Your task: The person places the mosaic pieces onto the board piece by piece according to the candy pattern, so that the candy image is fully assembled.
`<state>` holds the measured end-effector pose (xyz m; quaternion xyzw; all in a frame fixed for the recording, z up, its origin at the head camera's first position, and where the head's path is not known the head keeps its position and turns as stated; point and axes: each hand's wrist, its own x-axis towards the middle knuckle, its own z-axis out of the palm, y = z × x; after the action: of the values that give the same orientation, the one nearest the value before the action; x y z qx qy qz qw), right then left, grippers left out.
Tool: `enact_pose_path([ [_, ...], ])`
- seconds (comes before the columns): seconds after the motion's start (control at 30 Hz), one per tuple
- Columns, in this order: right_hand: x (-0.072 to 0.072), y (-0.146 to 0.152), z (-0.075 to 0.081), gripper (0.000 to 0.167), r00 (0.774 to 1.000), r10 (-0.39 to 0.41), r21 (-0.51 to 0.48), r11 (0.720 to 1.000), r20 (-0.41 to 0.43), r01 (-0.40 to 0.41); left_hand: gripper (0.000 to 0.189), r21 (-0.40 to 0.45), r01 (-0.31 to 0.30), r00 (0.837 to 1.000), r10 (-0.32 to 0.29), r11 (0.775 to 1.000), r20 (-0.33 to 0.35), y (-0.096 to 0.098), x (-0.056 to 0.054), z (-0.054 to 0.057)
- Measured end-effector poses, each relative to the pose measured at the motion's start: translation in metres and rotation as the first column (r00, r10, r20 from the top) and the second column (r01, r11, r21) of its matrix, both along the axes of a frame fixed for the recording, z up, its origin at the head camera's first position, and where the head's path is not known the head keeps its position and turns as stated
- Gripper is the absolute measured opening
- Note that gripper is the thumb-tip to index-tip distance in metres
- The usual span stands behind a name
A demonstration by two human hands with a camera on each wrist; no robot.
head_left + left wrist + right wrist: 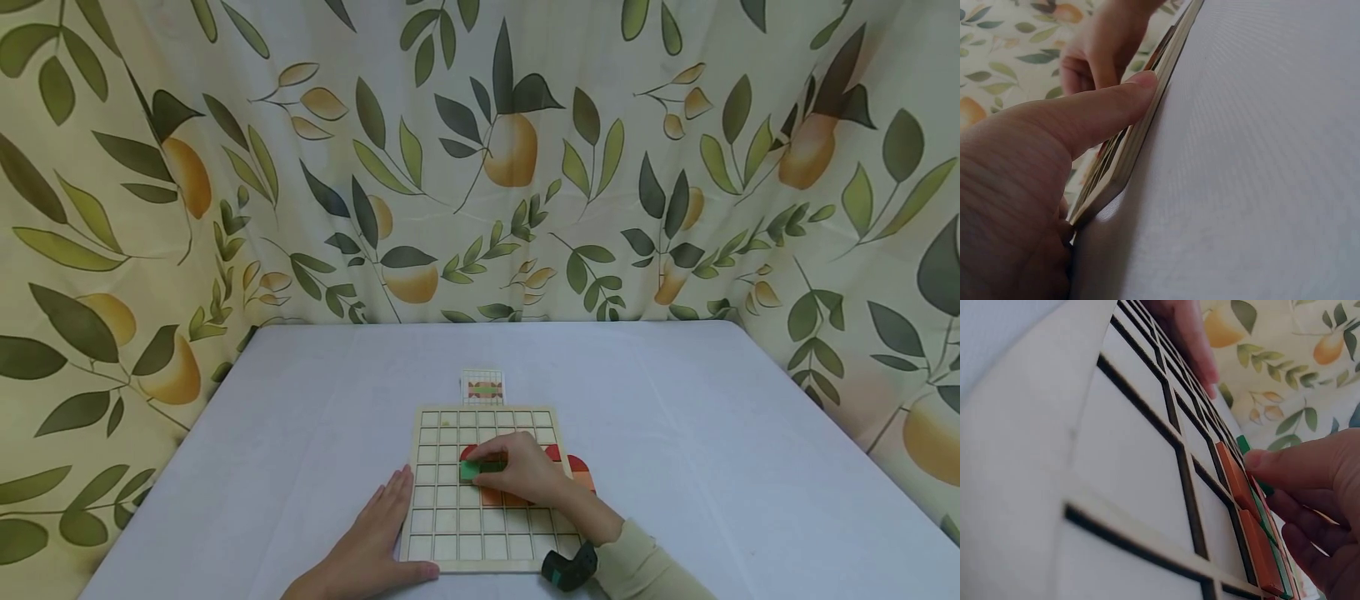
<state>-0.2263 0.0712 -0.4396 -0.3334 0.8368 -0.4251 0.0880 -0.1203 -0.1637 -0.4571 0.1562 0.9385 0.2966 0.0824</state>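
Observation:
A wooden grid board [480, 567] lies on the white cloth, with red pieces [552, 452], orange pieces [501, 498] and green ones in its middle cells. My right hand [521, 471] pinches a green block [469, 472] between thumb and fingers, at the left end of these coloured rows. The right wrist view shows the green block [1243, 444] tilted beside an orange piece [1235, 478]. Along the board's left edge my left hand [375, 533] rests with straight fingers, its thumb [1110, 109] lying against the front edge. The right hand covers part of the middle cells.
Behind the board lies a small card [483, 387] with a printed grid and coloured pattern. More red and orange pieces [583, 477] sit by the board's right edge. A black device [570, 568] is beside the right wrist. A patterned curtain [480, 167] hangs behind the table.

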Motion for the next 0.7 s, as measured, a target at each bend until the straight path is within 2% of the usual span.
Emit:
enact_pose_path([
  [0.27,0.0013,-0.0012,-0.0019,0.020,0.999,-0.016,0.010,1.000,-0.030,0.016,0.123,-0.025,-0.021,0.999,0.022,0.999,0.032,0.0015,-0.0018,-0.0003],
  [0.7,0.0004,-0.0034,-0.0035,0.021,0.999,-0.021,0.028,0.999,-0.030,0.022,0.122,-0.025,-0.021,0.999,0.021,0.999,0.030,0.0016,-0.0006,0.0003],
])
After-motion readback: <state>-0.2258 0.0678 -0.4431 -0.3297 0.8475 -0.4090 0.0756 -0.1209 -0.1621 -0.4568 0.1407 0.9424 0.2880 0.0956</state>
